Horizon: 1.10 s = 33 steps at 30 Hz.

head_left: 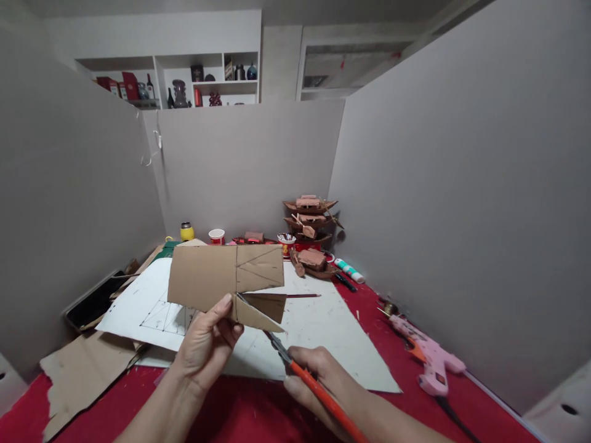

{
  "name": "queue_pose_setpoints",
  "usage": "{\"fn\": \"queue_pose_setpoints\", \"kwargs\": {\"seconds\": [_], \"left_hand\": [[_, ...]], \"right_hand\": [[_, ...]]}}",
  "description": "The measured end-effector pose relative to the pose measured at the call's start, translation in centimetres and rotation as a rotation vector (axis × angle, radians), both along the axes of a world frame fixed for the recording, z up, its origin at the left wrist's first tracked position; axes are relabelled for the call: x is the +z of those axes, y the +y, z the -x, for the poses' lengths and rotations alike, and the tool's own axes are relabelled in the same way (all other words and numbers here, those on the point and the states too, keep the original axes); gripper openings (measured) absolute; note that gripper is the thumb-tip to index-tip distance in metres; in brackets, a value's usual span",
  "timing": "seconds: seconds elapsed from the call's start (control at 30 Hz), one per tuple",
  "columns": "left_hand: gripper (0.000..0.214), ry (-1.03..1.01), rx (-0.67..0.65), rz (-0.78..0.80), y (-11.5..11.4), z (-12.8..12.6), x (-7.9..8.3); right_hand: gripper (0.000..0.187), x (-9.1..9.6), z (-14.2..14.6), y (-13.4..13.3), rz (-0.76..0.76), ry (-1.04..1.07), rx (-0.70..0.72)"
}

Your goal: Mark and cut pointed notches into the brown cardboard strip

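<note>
My left hand (210, 338) pinches a brown cardboard piece (203, 277) at its lower edge, thumb in front. Pencil lines mark the right part of the cardboard, and a cut separates a pointed flap (258, 315) along the bottom. Closed around the red handle of what look like scissors (307, 378), my right hand (318, 375) sits below and right of the cardboard. The grey metal end of the scissors reaches up behind the flap, and a dark blade tip shows in the cut. How far the blades are apart is hidden.
White paper sheets (323, 344), one with a drawn pattern, lie on the red cloth (369, 357). Model boats (310, 227) are stacked at the back. A pink glue gun (429, 354) lies at right, cardboard scraps (87, 363) at left. Grey partitions (240, 166) enclose the table.
</note>
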State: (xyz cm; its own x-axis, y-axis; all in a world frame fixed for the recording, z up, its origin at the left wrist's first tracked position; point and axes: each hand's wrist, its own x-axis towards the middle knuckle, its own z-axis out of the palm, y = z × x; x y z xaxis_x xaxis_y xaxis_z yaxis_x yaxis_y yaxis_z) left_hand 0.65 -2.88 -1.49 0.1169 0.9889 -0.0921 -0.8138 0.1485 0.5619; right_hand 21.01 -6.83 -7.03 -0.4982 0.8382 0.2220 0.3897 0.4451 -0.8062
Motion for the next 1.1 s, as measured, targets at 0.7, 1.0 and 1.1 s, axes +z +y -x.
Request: {"fn": "queue_pose_setpoints", "kwargs": {"seconds": [0.7, 1.0, 1.1], "left_hand": [[0.033, -0.259, -0.035, 0.147, -2.9, -1.9, 1.5], [0.039, -0.291, -0.021, 0.146, -3.4, -2.8, 1.7], [0.040, -0.296, -0.034, 0.161, -3.5, -2.9, 2.0]], "right_hand": [[0.026, -0.4, -0.5, 0.3, -0.360, -0.152, -0.198], [0.029, 0.5, -0.6, -0.2, -0.408, -0.202, -0.234], [0.030, 0.1, -0.7, -0.2, -0.409, -0.172, -0.232]]}}
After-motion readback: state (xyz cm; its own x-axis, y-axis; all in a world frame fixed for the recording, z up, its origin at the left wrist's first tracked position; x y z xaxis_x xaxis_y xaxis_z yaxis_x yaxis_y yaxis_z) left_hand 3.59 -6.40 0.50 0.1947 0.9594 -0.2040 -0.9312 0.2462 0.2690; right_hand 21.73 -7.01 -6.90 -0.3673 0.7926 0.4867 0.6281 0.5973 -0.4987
